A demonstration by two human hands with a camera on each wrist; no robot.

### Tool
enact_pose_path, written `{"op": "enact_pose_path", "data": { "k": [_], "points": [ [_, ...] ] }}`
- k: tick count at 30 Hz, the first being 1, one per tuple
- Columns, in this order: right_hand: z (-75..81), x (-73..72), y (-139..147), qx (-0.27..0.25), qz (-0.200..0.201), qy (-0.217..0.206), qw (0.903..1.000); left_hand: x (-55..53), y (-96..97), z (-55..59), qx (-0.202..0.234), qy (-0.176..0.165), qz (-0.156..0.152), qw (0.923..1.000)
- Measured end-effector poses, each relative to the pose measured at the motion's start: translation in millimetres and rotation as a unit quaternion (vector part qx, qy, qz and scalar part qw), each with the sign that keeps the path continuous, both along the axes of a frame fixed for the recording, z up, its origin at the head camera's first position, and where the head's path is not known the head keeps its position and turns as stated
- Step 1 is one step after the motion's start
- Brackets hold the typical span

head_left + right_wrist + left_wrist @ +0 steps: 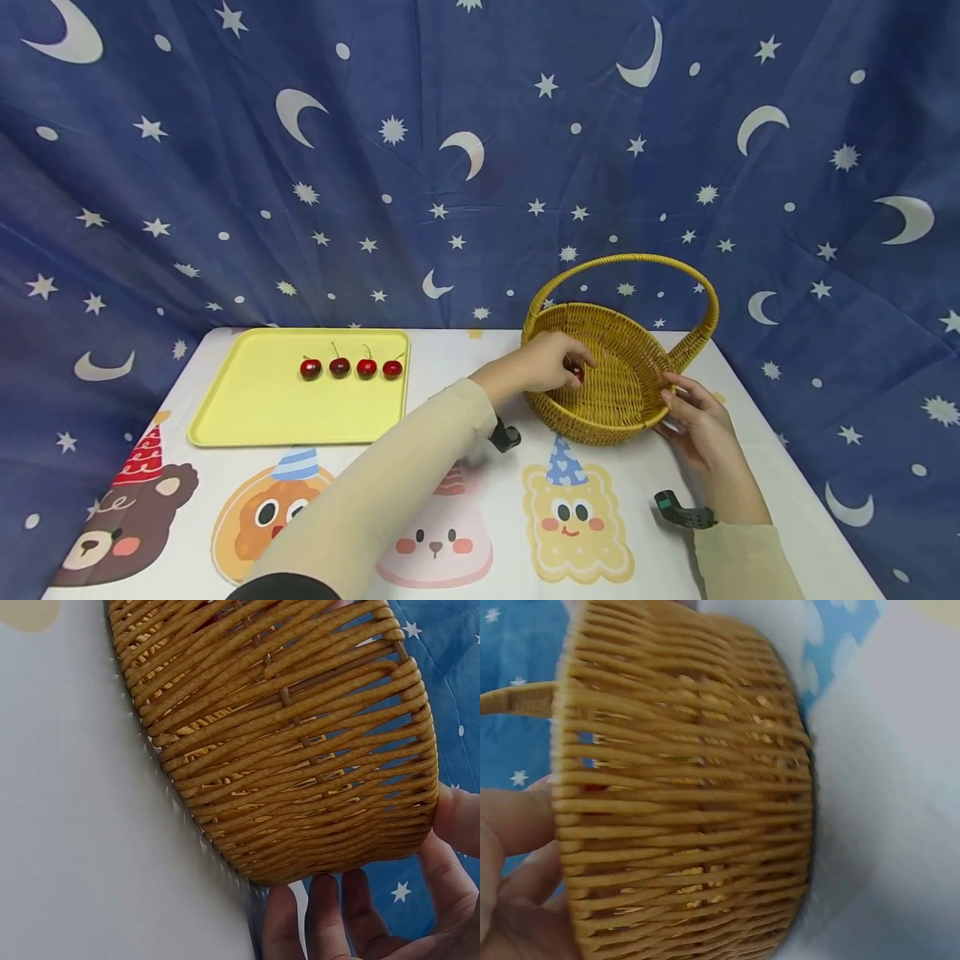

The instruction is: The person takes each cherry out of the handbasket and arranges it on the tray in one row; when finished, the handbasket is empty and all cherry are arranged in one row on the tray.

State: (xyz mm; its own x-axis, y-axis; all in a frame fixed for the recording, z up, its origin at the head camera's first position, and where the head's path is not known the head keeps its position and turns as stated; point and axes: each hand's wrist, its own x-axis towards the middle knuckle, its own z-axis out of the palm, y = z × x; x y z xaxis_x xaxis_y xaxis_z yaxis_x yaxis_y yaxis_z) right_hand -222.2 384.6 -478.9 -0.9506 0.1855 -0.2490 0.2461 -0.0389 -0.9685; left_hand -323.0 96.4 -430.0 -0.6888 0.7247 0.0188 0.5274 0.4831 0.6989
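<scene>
The left hand [553,363] reaches over the near-left rim of a round golden-yellow woven basket with a tall arched handle [600,432], its fingers curled around 1 glossy dark red cherry [575,372]. That cherry sits inside the rim, above the woven bottom; whether it touches the weave I cannot tell.

The right hand [699,421] grips the basket's right side, thumb at the rim and fingers spread against the outer wall, probably to keep the light basket from sliding or tipping. The handle rises toward the back, which leaves the mouth facing the person and easy to reach into.

On a yellow rectangular tray with a low raised rim [258,439], 4 red cherries with stems [340,367] lie in a row near the right edge, apart from each other, likely set so that fingers can pick each singly.

A strip of white table [442,354] separates tray and basket, giving the left forearm room to cross. Behind, the basket stands close to the dark blue moon-and-star cloth [480,100], so there is little space backward; the right hand works near the table's right edge.
</scene>
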Motion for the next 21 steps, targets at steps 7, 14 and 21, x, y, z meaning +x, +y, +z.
{"op": "enact_pose_path", "data": {
  "k": [7, 14, 21],
  "points": [
    [0.5, 0.1, 0.3, 0.0, -0.001, 0.002, 1.0, 14.3, -28.5, 13.2, 0.09, 0.0, 0.027, 0.9956],
    [0.2, 0.0, -0.7, 0.001, -0.007, 0.003, 1.0, 33.3, -82.3, 22.6, 0.167, -0.008, 0.077, 0.9828],
    [0.0, 0.7, -2.1, 0.0, -0.009, 0.009, 0.9999, 55.3, -157.9, 18.8, 0.2, -0.049, 0.162, 0.9651]
  ]
}}
